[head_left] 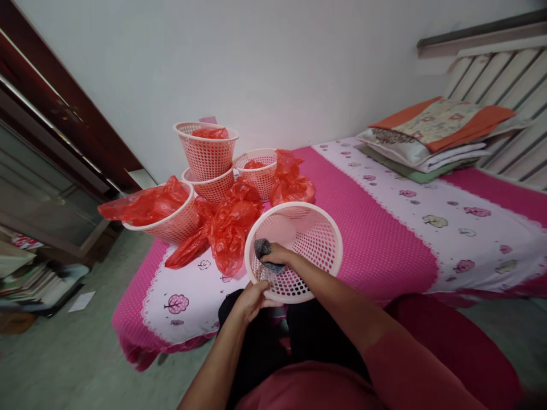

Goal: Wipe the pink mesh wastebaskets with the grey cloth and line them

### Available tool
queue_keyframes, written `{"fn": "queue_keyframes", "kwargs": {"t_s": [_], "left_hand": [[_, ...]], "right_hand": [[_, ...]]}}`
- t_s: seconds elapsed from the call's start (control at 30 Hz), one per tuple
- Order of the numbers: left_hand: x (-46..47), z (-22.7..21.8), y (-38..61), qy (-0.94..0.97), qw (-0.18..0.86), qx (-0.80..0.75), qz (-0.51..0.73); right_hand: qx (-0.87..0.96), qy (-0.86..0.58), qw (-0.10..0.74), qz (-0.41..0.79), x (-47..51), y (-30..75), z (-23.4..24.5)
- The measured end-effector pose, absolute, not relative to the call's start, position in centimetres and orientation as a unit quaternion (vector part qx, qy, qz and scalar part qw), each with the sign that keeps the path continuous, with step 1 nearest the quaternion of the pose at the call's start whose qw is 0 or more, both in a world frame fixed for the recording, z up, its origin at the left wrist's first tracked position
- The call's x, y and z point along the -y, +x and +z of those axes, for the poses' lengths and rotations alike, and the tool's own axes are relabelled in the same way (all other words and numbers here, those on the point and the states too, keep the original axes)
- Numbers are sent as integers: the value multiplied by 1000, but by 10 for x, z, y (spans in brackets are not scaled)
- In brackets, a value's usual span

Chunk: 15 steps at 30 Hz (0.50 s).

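Note:
A pale pink perforated plastic basket is tilted toward me at the bed's near edge. My left hand grips its lower rim from below. My right hand reaches inside the basket, closed on a grey cloth pressed against the inner wall near the left rim.
Several more pink baskets with red plastic bags stand on the pink bedspread behind. Folded bedding lies at the headboard on the right. A dark wooden cabinet and stacked books are at the left, on a grey floor.

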<state>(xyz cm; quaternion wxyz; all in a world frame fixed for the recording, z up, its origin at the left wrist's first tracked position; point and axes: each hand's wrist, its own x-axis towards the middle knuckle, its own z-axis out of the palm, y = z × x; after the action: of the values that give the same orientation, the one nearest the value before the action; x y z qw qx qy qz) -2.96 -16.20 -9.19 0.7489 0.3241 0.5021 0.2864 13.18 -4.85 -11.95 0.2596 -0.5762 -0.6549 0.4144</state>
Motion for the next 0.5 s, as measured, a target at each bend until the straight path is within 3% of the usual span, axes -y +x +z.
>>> {"fn": "queue_keyframes", "kwargs": {"t_s": [0.5], "left_hand": [[146, -91, -32, 281, 778, -472, 305]], "right_hand": [[648, -474, 375, 464, 116, 130, -96]]}}
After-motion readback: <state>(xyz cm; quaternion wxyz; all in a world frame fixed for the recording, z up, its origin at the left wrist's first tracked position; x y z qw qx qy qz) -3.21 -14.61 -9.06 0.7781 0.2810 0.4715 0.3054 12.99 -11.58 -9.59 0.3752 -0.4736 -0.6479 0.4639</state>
